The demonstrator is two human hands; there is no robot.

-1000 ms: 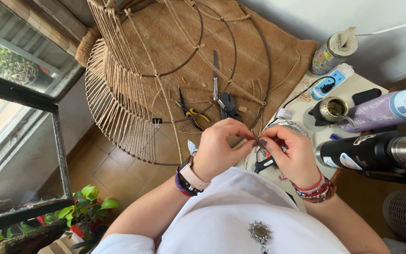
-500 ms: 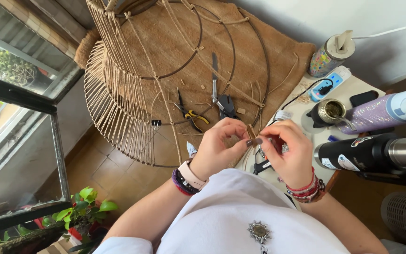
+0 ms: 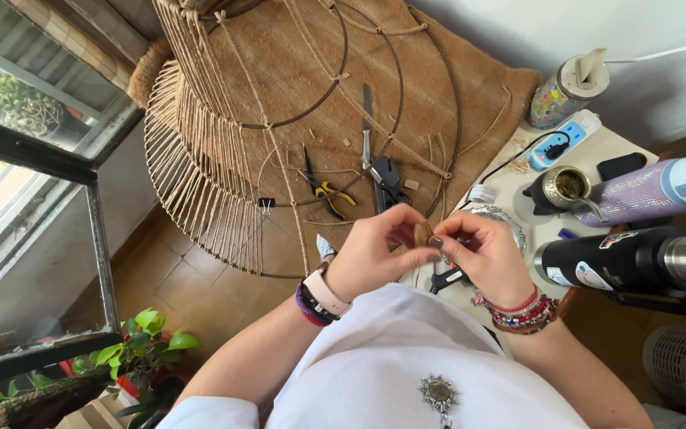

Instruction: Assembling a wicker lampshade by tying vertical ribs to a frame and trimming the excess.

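Note:
My left hand and my right hand meet in front of my chest, both pinching a small tan piece of rattan strip between the fingertips. Just beyond them lie pliers with yellow and black handles and dark scissors on a woven mat. A large wire lampshade frame wrapped in jute cord lies on that mat, to the left of my hands.
To the right stands a small table with a cup and metal straw, a blue and white power strip, a black flask, a purple bottle and a colourful tube. A glass tank and plant sit at left.
My hands have shifted slightly and turned the small strip between the fingertips; the right hand's fingers now curl closer over it. Everything on the mat and table stays put.

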